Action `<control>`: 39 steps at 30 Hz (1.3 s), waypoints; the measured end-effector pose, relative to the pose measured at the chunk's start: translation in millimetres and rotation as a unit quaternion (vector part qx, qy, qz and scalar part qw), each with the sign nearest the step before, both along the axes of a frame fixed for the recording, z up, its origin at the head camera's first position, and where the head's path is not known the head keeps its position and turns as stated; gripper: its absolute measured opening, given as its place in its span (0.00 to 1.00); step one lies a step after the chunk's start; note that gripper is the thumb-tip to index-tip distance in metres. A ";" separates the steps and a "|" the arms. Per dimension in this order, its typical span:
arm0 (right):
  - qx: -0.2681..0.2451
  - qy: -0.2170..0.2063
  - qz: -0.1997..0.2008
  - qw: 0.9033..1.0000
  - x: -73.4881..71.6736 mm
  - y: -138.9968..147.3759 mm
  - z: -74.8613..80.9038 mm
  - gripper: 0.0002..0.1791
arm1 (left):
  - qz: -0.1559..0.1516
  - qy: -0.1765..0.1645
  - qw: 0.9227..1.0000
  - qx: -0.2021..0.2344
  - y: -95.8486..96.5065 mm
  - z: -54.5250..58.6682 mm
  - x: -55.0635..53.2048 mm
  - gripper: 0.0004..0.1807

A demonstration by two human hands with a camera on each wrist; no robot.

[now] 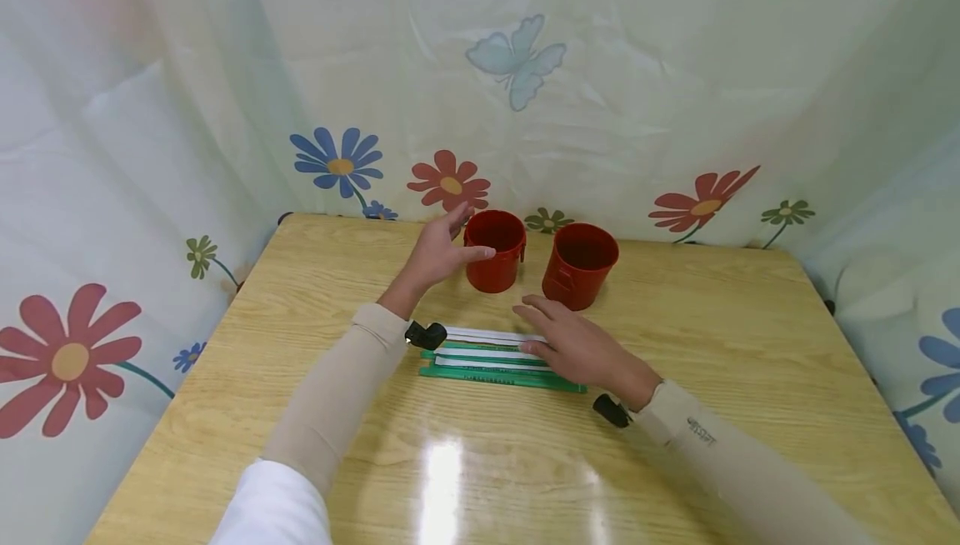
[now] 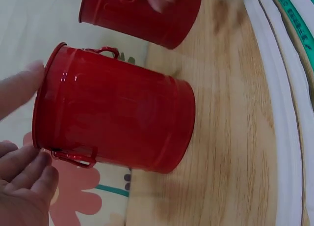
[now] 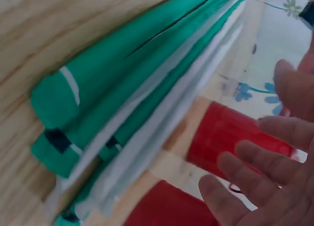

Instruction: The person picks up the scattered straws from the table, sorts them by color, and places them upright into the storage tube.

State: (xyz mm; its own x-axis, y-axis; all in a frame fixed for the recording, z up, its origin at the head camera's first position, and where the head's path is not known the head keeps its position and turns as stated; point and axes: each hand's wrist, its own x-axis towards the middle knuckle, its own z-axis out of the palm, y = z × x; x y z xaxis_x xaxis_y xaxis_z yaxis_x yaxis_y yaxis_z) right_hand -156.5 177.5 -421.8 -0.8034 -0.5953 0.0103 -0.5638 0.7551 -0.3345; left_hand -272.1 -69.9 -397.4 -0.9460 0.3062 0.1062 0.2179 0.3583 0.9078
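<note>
Two red metal buckets (image 1: 491,277) with small side handles stand upright at the back of the table. My left hand (image 1: 438,252) is at the left one, thumb and fingers spread on either side of its rim. In the left wrist view, the fingertips (image 2: 41,169) lie right at the rim by a handle. My right hand (image 1: 573,347) hovers over the right end of several long, slim green-and-white strips (image 1: 487,376), fingers extended toward the right bucket (image 1: 576,285). Seen from the right wrist, the strips (image 3: 113,78) lie side by side, away from the fingers.
The wooden table (image 1: 712,337) carries the buckets and strips. A flower-printed curtain (image 1: 622,112) hangs directly behind the buckets and along both sides. A small black camera (image 1: 426,335) is worn at the left wrist, another (image 1: 612,410) at the right.
</note>
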 end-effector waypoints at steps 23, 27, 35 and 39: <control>0.094 -0.012 -0.001 0.995 -26.2 -14.6 -21.6 0.15 | 0.015 -0.016 1.000 -0.006 10.7 -2.4 -2.7 0.51; 0.085 -0.022 -0.005 0.996 -27.3 -12.9 -19.8 0.12 | 0.014 -0.007 1.000 -0.015 10.9 -2.2 -4.5 0.50; 0.050 0.016 -0.007 0.999 -24.9 -4.5 -8.1 0.10 | 0.023 -0.021 0.999 -0.014 8.4 -2.5 -4.6 0.49; 0.044 0.050 0.000 0.998 -20.8 4.0 -1.7 0.13 | 0.021 -0.020 0.999 -0.013 7.2 -2.9 -5.2 0.49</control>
State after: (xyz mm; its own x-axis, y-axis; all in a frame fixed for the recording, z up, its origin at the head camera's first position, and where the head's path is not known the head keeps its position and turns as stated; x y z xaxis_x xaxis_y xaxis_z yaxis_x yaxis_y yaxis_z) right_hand -177.4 181.5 -423.5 -0.8012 -0.5972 0.0376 -0.5906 0.7792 -0.2097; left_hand -277.3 -62.7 -400.4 -0.9614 0.2685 0.0597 0.1654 0.3907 0.9055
